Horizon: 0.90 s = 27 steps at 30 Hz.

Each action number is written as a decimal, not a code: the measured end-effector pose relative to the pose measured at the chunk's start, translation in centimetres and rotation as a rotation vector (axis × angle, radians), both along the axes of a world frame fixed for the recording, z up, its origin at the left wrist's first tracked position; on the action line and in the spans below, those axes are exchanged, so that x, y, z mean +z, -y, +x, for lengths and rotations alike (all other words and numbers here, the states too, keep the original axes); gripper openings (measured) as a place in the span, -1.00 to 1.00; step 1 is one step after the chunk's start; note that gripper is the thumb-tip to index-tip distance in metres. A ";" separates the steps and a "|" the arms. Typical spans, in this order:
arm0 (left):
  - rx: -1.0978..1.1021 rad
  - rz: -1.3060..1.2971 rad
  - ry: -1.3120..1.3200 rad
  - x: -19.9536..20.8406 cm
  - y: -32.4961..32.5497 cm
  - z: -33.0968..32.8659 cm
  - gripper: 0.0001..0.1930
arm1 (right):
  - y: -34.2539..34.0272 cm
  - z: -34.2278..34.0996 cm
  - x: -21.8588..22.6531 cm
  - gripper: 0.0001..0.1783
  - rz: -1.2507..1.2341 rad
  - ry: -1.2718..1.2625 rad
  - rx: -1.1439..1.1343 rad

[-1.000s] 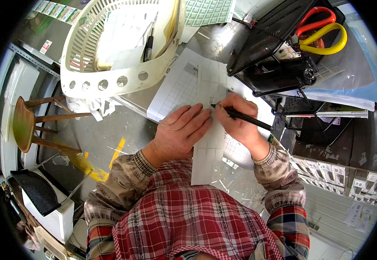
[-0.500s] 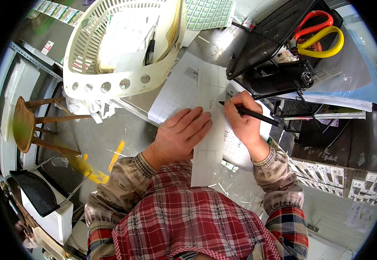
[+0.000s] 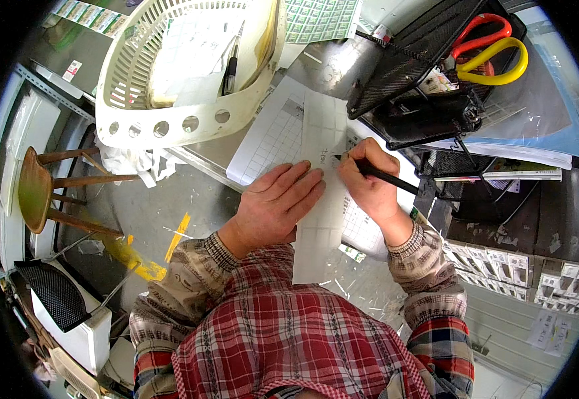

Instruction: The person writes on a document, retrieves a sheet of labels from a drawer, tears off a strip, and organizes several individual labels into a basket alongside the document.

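Note:
A long strip of translucent white paper (image 3: 322, 229) lies over printed grid sheets (image 3: 269, 143) at the table's edge. My left hand (image 3: 277, 205) rests on its left side, fingers stretched out and lying flat. From the right, my right hand (image 3: 369, 183) grips a slim black pen (image 3: 392, 178), its tip on or just above the strip's upper part. Small dark handwritten marks show beside the tip. The strip's lower end hangs toward my red plaid apron (image 3: 289, 326).
A cream plastic basket (image 3: 136, 136) with papers and a black pen (image 3: 231, 74) stands at the back left. On the right, a black mesh organizer (image 3: 386, 80) holds scissors with red and yellow handles (image 3: 502, 63). A wooden stool (image 3: 36, 189) is at the far left.
The pen tip has shifted slightly up and left, and the handwritten marks on the strip have grown. My left hand stays almost where it was.

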<state>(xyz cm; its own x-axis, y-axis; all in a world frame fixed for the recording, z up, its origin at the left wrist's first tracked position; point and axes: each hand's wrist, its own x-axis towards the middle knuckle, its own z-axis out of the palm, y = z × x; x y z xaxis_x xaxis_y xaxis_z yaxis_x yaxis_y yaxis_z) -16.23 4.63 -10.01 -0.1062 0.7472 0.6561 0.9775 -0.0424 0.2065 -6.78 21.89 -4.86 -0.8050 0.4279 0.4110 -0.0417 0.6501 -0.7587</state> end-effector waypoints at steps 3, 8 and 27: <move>0.001 -0.005 -0.018 -0.2 0.0 -0.1 -0.48 | -0.3 0.2 -0.5 -0.78 0.110 0.021 0.023; -0.028 0.012 0.079 0.1 0.0 0.3 -0.44 | -0.3 0.1 -0.2 -0.79 0.138 0.023 0.049; -0.023 -0.007 0.124 2.0 0.4 -0.1 -0.50 | -0.6 0.6 5.9 -0.67 0.245 0.319 -0.066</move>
